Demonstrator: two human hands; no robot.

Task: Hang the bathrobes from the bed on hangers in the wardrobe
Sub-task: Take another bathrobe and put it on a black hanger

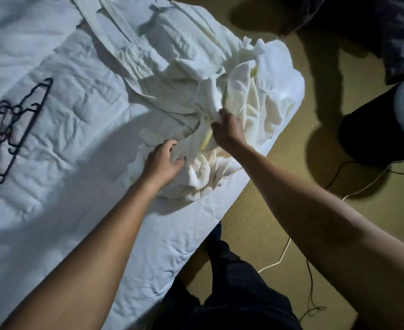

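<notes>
A crumpled heap of white bathrobes [220, 91] lies on the bed [65, 186] near its right edge. My left hand [164, 160] sits on the near side of the heap, fingers curled into the white cloth. My right hand [228, 129] reaches into the middle of the heap and grips a fold there. Several dark hangers [10, 125] lie in a tangle on the sheet at the far left, well apart from both hands. No wardrobe is in view.
Tan carpet [279, 163] runs along the bed's right side, crossed by a white cable [284, 253] and a black cable [311, 277]. A dark round object [377, 134] stands on the floor at the right. My dark trousers [232, 294] press against the bed edge.
</notes>
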